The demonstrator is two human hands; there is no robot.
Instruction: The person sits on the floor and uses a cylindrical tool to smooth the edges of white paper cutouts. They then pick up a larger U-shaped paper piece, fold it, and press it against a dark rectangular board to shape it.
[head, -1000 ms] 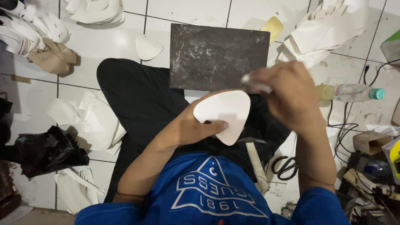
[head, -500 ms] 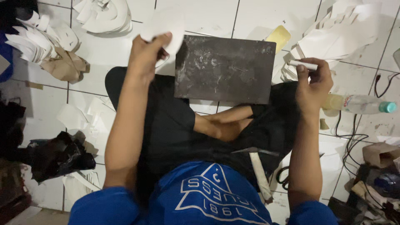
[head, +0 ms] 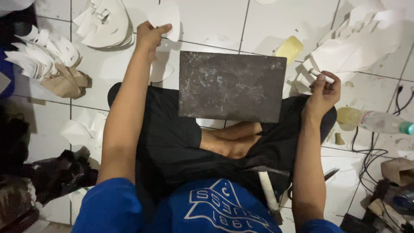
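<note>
From my feed: left hand (head: 150,36) stretched way fwd, arm nearly straight, fingers pinching a white cutout piece (head: 165,17) above the tile floor (head: 211,21) – right hand (head: 322,92) raised w/ elbow bent, curled tight round a white marker (head: 321,76), beside the dark slab (head: 231,86).

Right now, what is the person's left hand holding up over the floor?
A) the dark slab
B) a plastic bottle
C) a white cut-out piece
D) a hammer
C: the left hand pinches a white cut-out piece out past the dark slab, while the plastic bottle lies on the tiles.
</note>
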